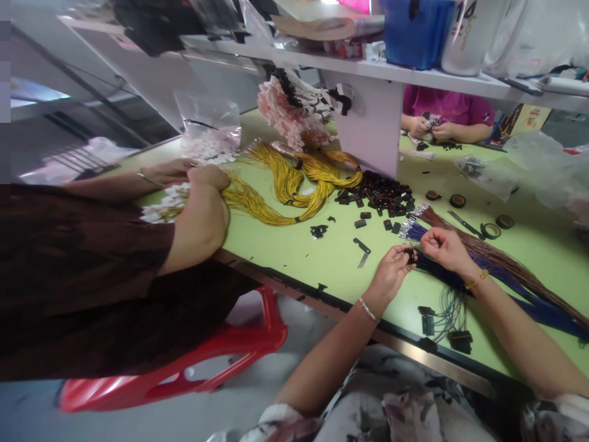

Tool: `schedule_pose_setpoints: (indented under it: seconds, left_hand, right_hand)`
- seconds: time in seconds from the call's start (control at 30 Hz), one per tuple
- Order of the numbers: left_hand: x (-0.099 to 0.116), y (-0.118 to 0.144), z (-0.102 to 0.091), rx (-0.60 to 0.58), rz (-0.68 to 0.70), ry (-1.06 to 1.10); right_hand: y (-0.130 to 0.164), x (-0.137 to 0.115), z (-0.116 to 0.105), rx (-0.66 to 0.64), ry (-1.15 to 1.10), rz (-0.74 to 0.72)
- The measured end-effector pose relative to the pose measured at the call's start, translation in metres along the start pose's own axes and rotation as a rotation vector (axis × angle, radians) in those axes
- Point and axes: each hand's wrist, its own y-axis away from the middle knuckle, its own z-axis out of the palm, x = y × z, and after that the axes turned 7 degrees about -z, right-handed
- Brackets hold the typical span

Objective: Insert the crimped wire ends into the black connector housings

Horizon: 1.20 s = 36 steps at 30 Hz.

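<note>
Left hand (392, 269) pinches a small black connector (409, 255) between thumb and fingertips, just above the tabletop (331, 258). Right hand (444, 245) is closed in a pinch at the connector's right side, seemingly on a wire end from the blue wires (442, 276); the exact wire is too small to tell. Both hands meet over the near edge of the tabletop, right of centre.

Brown wires (506, 264) lie beside the blue ones, fanning toward the far left with pale tips (411, 221) near the hands.

Judgement on doing this well: keep the connector steady in the left pinch, feed one wire straight in with the right, and keep the rest of the bundle flat so loose ends do not snag.

A pile of black connectors (381, 196) sits just beyond the hands. A small metal tool (362, 252) lies to the left of the left hand. Finished pieces (453, 334) rest at the near edge, close to dropping off.

Room: open green surface to the left of the tool, up to the yellow wires (294, 184). A co-worker's arm (202, 221) rests on those, at far left. Another person's hands (430, 127) work across the tabletop, behind a white post (368, 129). Tape rolls (490, 230) lie to the right, beyond the brown wires.
</note>
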Motion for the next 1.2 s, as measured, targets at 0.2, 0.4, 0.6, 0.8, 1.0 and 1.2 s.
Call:
schedule_pose_setpoints:
  seconds: [0.2, 0.4, 0.6, 0.8, 1.0, 1.2]
  left_hand:
    - [0.000, -0.002, -0.002, -0.022, -0.033, 0.047]
    - [0.001, -0.001, -0.001, -0.028, -0.054, 0.036]
    - [0.001, -0.001, -0.002, -0.028, -0.060, 0.026]
    - [0.001, -0.001, -0.003, -0.012, -0.050, 0.013]
    - [0.002, 0.000, -0.002, 0.054, -0.015, -0.004]
    - [-0.003, 0.001, -0.003, 0.074, -0.002, -0.048]
  right_hand:
    - [0.026, 0.001, 0.014, -0.017, 0.049, -0.002]
    - [0.031, 0.001, 0.017, -0.014, 0.198, -0.112]
    - [0.034, -0.002, 0.019, -0.012, 0.305, -0.161]
    - [0.035, -0.003, 0.021, -0.034, 0.394, -0.215]
    - [0.035, 0.001, 0.023, -0.027, 0.453, -0.284]
    - [0.035, 0.005, 0.030, -0.028, 0.375, -0.230]
